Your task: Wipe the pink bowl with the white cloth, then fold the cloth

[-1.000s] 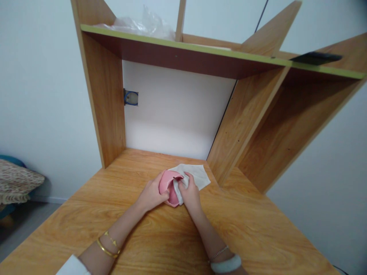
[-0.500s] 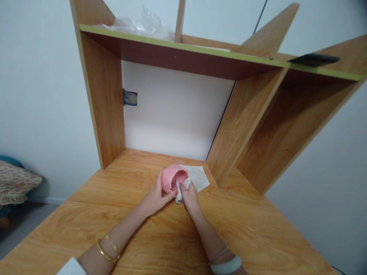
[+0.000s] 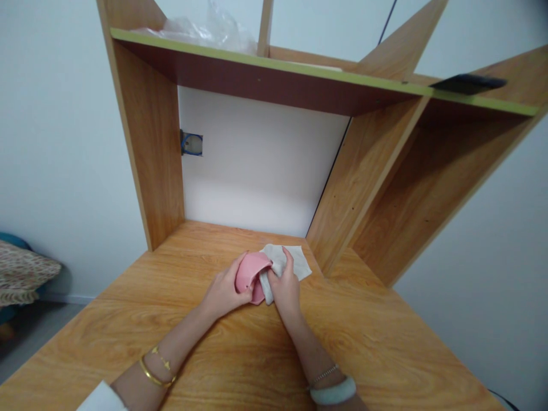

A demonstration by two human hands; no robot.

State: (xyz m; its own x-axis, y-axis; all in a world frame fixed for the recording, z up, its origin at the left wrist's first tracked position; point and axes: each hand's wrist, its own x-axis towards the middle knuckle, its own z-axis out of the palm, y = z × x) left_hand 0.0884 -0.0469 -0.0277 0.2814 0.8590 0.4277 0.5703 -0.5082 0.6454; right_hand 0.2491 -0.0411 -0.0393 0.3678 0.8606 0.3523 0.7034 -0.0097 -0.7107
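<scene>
A pink, rounded hollow container [image 3: 252,270] is tilted on its side with its opening facing right. My left hand [image 3: 225,292] wraps round its left side, thumb near the lower rim. At the opening, my right hand [image 3: 286,288] grips a white cloth or wipe [image 3: 268,288], thumb raised and other fingers partly hidden. Part of the cloth sits against the container's rim. Behind my right hand a flat white sheet [image 3: 302,262] lies on the wooden desk [image 3: 240,348].
Wooden shelving [image 3: 158,142] rises from the desk's back, with upright panels at left and right. Clear plastic wrapping [image 3: 209,31] and a dark flat object [image 3: 468,84] rest on the upper shelf. A wall socket box [image 3: 192,144] with blue wire shows at the back.
My left hand has turned the pink container and shifted it slightly left. My right hand has drawn out from its opening, and more of the cloth shows, spread upward.
</scene>
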